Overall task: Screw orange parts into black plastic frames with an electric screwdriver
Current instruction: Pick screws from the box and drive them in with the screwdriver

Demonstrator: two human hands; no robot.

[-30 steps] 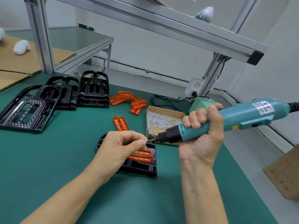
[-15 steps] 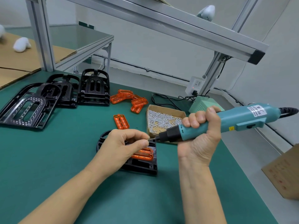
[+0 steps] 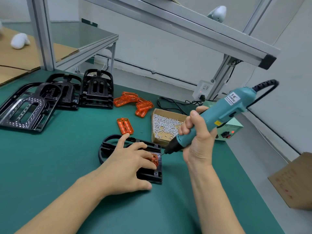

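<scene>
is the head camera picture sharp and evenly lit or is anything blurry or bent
Head view: soft, even light, faint shadow under the left hand; wide-angle bends the aluminium beam; the screwdriver in the right hand looks slightly soft, its bit tip too fine to resolve.

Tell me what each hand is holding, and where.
Right hand grips the teal electric screwdriver around its lower barrel. Left hand holds nothing, pressing flat on the orange plastic part.
</scene>
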